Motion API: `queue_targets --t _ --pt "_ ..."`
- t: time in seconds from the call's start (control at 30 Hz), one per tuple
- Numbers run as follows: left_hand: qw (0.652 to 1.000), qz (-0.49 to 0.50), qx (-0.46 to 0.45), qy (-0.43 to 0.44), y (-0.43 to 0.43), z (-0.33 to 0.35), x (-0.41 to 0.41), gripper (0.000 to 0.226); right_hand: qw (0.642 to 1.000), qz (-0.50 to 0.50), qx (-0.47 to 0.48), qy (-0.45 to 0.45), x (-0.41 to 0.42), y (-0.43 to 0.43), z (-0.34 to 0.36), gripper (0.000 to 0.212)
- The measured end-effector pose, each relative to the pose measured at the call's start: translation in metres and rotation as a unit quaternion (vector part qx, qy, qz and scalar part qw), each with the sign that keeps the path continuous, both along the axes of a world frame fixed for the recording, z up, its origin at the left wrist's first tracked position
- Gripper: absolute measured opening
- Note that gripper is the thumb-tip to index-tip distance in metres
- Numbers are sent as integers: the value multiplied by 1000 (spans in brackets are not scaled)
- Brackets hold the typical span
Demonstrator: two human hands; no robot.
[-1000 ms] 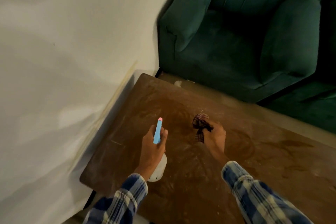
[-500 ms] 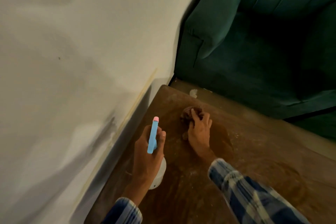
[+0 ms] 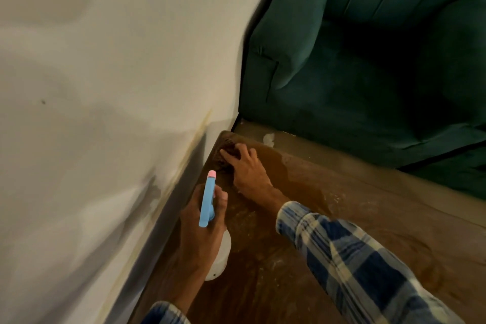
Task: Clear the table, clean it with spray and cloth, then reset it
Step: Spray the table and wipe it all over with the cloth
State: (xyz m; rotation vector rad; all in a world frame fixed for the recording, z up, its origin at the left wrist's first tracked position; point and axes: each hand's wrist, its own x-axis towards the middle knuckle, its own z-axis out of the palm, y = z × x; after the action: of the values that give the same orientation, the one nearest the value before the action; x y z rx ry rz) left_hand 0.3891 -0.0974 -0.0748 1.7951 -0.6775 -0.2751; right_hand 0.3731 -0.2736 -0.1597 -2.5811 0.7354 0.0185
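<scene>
Fingers (image 3: 228, 153) of right hand (image 3: 248, 169) lie flat, pressing cloth (image 3: 231, 143) into bench (image 3: 368, 218) far corner; left hand (image 3: 203, 234) grips spray bottle (image 3: 207, 200). I judge an overshoot could shove cloth off the edge beside the wall (image 3: 105, 87).

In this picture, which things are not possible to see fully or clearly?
Head view only:
1. Cloth: mostly hidden under the right hand.
2. Spray bottle: body covered by the left hand, so its contents cannot be judged.
3. Table: cut off by the bottom and right edges.
</scene>
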Motion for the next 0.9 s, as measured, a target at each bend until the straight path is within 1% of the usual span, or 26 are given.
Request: queue_targets --t 0.07,0.1,0.13,0.17,0.23,0.27,0.3,0.33,0.37,0.4,0.43,0.5,0.53,0.6,0.63,0.7,0.73,0.77,0.8,0.87,0.9 --pt "998 2 37 42 -1 -8 -7 20 992 -115 53 20 -13 -22 4 63" --pt "998 1 44 39 -2 -10 -8 21 986 -155 60 28 -15 -29 7 66" --pt "998 5 49 34 -3 -7 -9 19 987 -152 45 31 -16 -29 9 67" --pt "999 6 46 23 -5 -4 -10 18 992 -117 31 31 -17 -23 7 68" --pt "998 3 45 45 -10 -1 -12 24 999 -25 25 15 -28 -8 3 66" --pt "998 0 46 47 -13 2 -12 26 1000 -4 24 12 -32 -5 -3 63" --pt "998 7 45 44 -15 3 -11 26 999 -20 35 13 -35 -6 -6 61" --pt "998 8 47 46 -16 0 -9 26 997 -58 48 5 -30 -7 -6 60" --pt "998 13 50 45 -16 -4 -7 23 994 -97 53 -7 -20 -10 -7 60" --pt "997 16 51 47 -16 -5 -3 18 992 -113 48 -13 -7 -10 -8 62" --pt "997 29 41 51 -16 -4 0 14 993 -107 39 -11 9 -10 -7 63" --pt "998 28 29 39 -15 -3 5 24 998 -65 20 1 36 -13 0 65" --pt "999 21 25 40 -15 0 7 25 998 -56 20 2 45 -17 0 65" --pt "998 18 33 45 -15 -3 12 21 997 -69 34 9 51 -18 -6 64" --pt "998 31 37 28 -14 -6 15 25 998 -61 32 0 47 -10 -10 62" --pt "998 45 36 -2 -17 -3 19 35 1000 9 12 -15 28 15 -14 57" --pt "998 44 33 -10 -19 -3 20 35 998 54 0 -13 19 20 -15 56" --pt "999 41 28 -20 -20 -4 19 32 997 75 -4 -11 14 17 -14 55" --pt "999 40 25 -20 -22 -4 20 28 998 57 4 -7 12 9 -13 55" --pt "999 35 20 -16 -26 -5 20 21 999 -43 24 0 8 -7 -9 58" --pt "998 36 20 -41 -28 -8 19 18 997 -69 21 1 4 -10 -8 60"
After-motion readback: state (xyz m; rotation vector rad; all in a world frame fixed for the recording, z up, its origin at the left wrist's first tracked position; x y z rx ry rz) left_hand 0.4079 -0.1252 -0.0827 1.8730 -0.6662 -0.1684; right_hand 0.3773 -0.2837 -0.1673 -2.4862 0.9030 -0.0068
